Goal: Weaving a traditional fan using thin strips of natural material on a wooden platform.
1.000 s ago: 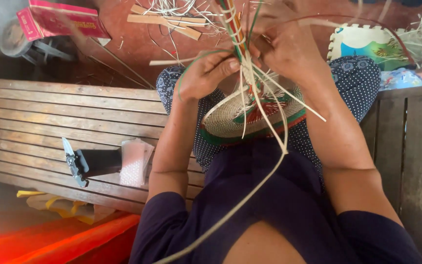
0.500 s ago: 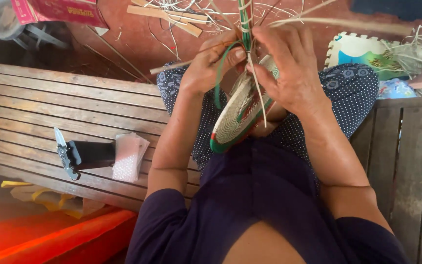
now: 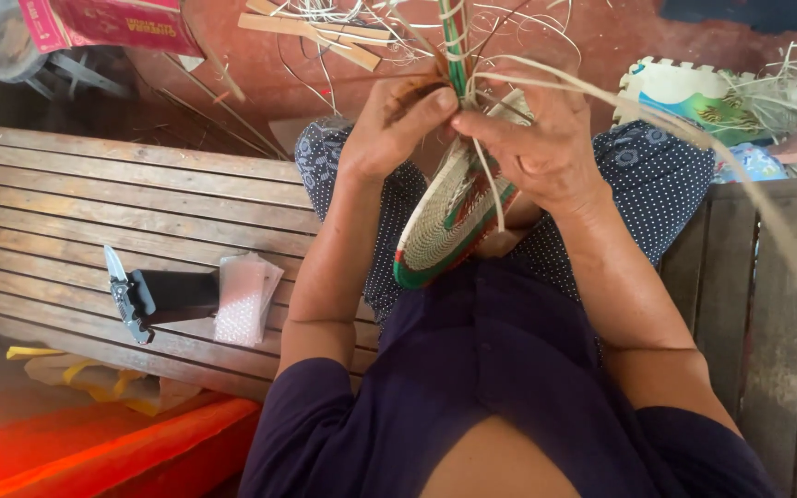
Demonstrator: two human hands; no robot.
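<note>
While the woven disc point(image 3: 449, 221) stands on edge over the person's lap, both hands work at its upper rim, at about twelve o'clock from the body. The disc is a tight coil of pale strands with green and red bands near its outer edge; that much of the weave looks finished, a flat round base with several rings laid. Loose pale strands point(image 3: 601, 101) still fan up and out from the rim toward one and two o'clock, and a green strip point(image 3: 454, 37) rises straight up between the hands, so the outer rounds appear unfinished, with plenty of free material left to work in.

The left hand point(image 3: 389, 129) has its fingers curled shut on the rim and the strands there. The right hand point(image 3: 541, 138) pinches the strands against the disc, thumb pressed toward the left hand's fingertips.

On the slatted wooden worktop point(image 3: 66, 184), at nine o'clock and well apart from the hands, lie a folding knife point(image 3: 122, 293), a dark block point(image 3: 177, 293) and a pale bubbled packet point(image 3: 243, 300), none being touched.
</note>
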